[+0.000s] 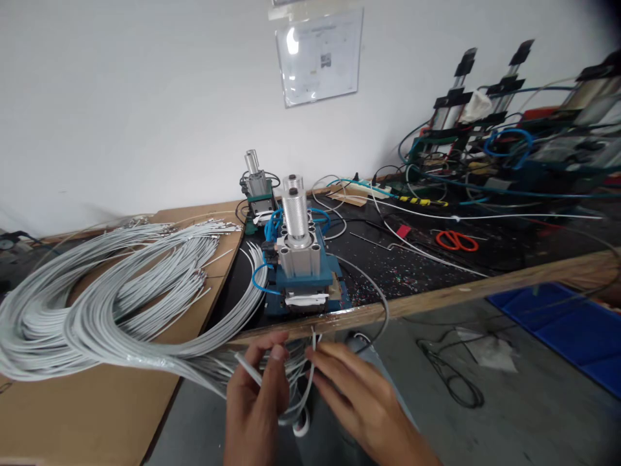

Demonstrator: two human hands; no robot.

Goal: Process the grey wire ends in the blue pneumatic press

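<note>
Fingers of the left hand are closed on a white wire. Its end is pinched between thumb and forefinger just below the bench's front edge. The right hand is held just beside it with fingers stretched out. Their tips are laid against a thin strand of the same loop, but whether that strand is gripped cannot be told.

A grey bundle is draped over the front edge at the left and is coiled on cardboard at the left end. A blue-based press with a ribbed metal cylinder is set right at the front edge, above the hands. A second press is seen behind it, near the back edge. Orange scissors are laid on the black top, well to the right. A sheet is fixed to the wall beyond.
</note>
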